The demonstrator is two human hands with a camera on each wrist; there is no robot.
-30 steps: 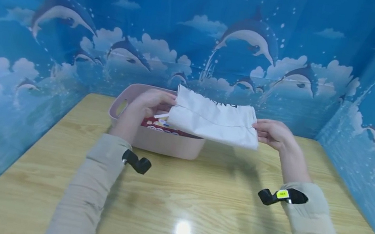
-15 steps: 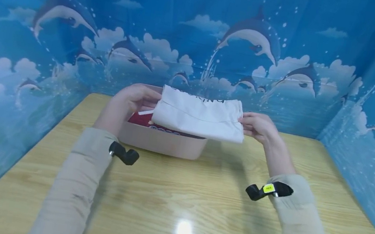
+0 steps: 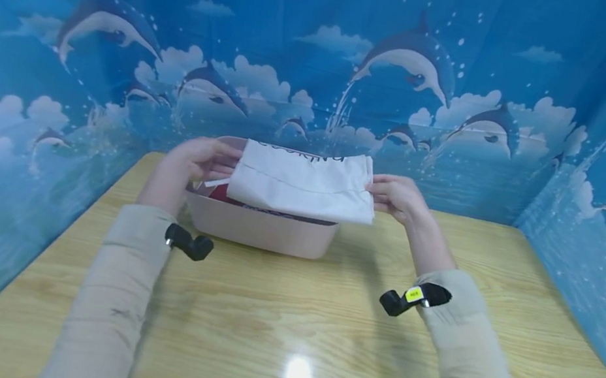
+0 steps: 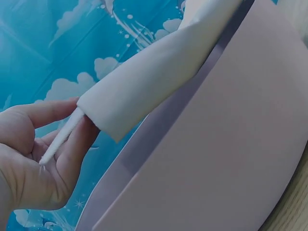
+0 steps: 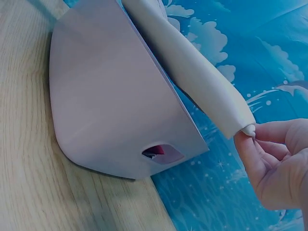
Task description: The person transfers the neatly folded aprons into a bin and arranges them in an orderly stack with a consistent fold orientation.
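folded white cloth (image 3: 304, 182), held level just above the pink basket (image 3: 261, 228), its near edge overhanging the basket's front rim and its far edge carrying a line of dark lettering. the cloth is folded into a flat, several-layer pad; seen end-on from the left wrist view (image 4: 159, 67) and from the right wrist view (image 5: 192, 62) it reads as a soft rolled slab that bends slightly between its supports. judged from this sag and the thin layers, it is light, limp and not fragile, with a matte weave that should not slip; it probably keeps its fold only while both short ends are supported, so the sensible places to take hold are those two ends, pinching all layers together.

left hand (image 3: 194, 162), at the cloth's left end, thumb above and fingers (image 4: 72, 144) below, pinching the fold; a narrow white tape (image 4: 60, 137) trails from that end across the palm. right hand (image 3: 397, 197), at the cloth's right end, fingertips (image 5: 248, 144) nipping the corner of the fold. both hands thus grasp the cloth; neither touches the basket.

inside the basket, below the cloth, a red item (image 3: 219, 192) shows in part; its side wall has a handle cut-out (image 5: 162, 153). the basket stands on the wooden bench (image 3: 317, 323), toward its far edge, with a blue dolphin-print backdrop (image 3: 405, 66) behind it.
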